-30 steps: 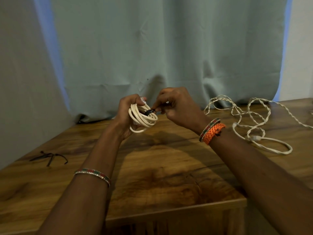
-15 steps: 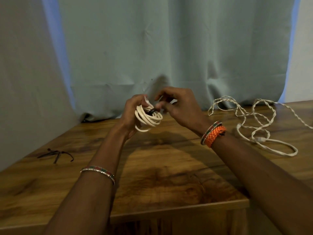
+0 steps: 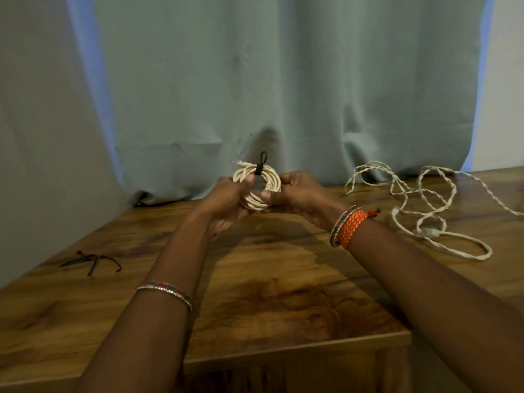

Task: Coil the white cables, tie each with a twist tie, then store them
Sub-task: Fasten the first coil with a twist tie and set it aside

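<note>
Both hands hold the coiled white cable (image 3: pixel 256 188) above the bench (image 3: pixel 283 293): left hand (image 3: pixel 226 199) fingers curled round its left side, right hand (image 3: pixel 297 194) fingers pinching its right side. The coil is round, bound at the top by a black twist tie (image 3: pixel 259 165) with an upright loop. Right of the coil, a loose white cable (image 3: pixel 419 211) sprawls on the bench; left of it lie spare black ties (image 3: pixel 92 259).

The coiled cable (image 3: pixel 256 188) is showing cream-white, cinched by a black twist tie (image 3: pixel 260 165), and the loose cable (image 3: pixel 419 205) is lying in the same white with a twisted pattern. The table (image 3: pixel 269 293) is glowing warm brown with darker grain patches, with black spare ties (image 3: pixel 92 259) on it. An orange braided wristband (image 3: pixel 351 229) and red-green beaded bangles (image 3: pixel 166 290) are ringing the wrists, against a pale grey-green curtain (image 3: pixel 283 80).
</note>
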